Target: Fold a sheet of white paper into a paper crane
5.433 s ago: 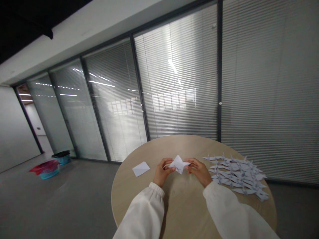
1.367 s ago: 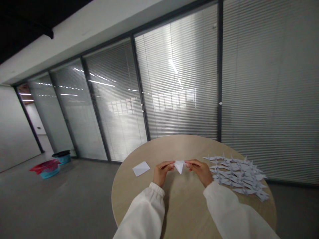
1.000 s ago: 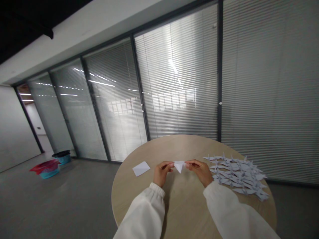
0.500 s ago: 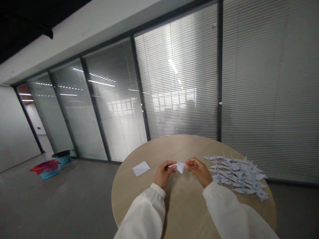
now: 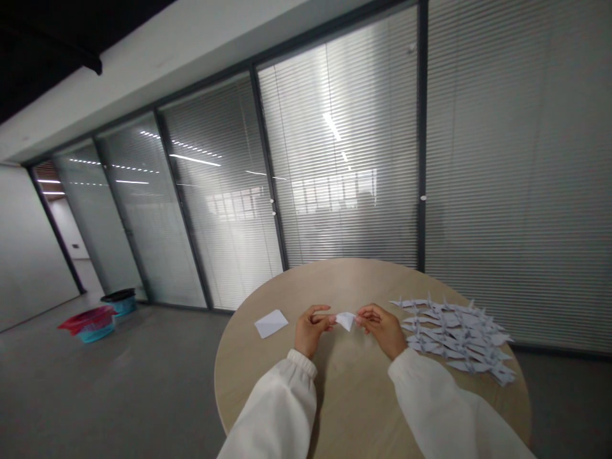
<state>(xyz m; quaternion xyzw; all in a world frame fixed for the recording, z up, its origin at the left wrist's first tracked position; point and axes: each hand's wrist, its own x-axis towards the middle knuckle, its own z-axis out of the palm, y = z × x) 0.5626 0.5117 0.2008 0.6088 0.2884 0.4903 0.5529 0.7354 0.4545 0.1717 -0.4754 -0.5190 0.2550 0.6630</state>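
Stretching across the background, a dark-framed glass partition (image 5: 157, 242) carried horizontal slatted blinds (image 5: 502, 191), with light strips reflected in its panes. Below it lay the gray floor (image 5: 157, 382), and at the far left a doorway (image 5: 64, 223) opened beside a pale wall (image 5: 33, 255). The round, light wood-toned bench (image 5: 354, 280) stood in front of the partition, hiding its lower middle part. White elastic-cuffed sleeves (image 5: 282, 401) reached over the near side of the bench and covered part of its top.

A dense cluster of white paper cranes (image 5: 454, 331) spread over the right side of the bench, overlapping in rows. Off to the left on the floor were two blue basins, one with a red plastic liner (image 5: 88, 319) hanging over its rim, the other topped with a black liner (image 5: 119, 295).

The left hand (image 5: 310, 331) and the right hand (image 5: 385, 328) faced each other above the middle of the bench. Each grip was narrow, pinching an opposite side of the small folded paper (image 5: 345, 320), whose edges the fingers partly hid. A creased white sheet (image 5: 271, 324) lay flat to the left, apart from the left hand. On the doorway's far wall, a tiny dark plate (image 5: 75, 246) was too small to read.
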